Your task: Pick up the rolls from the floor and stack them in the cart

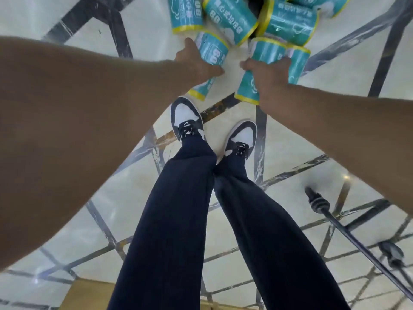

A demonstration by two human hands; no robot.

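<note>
Several teal rolls with yellow ends lie in a heap on the tiled floor at the top of the head view. My left hand (196, 61) grips one teal roll (212, 50) near the front of the heap, thumb and fingers curled round it. My right hand (268, 74) grips another teal roll (263, 52), and a further roll (297, 63) lies against its right side. More rolls (290, 23) are piled behind them. No cart shows in the frame.
My two feet in black and white sneakers (187, 119) stand just in front of the heap on pale marble floor with dark inlaid lines. A black tripod leg (335, 220) crosses the lower right. A cardboard-coloured surface (89, 294) shows at the bottom edge.
</note>
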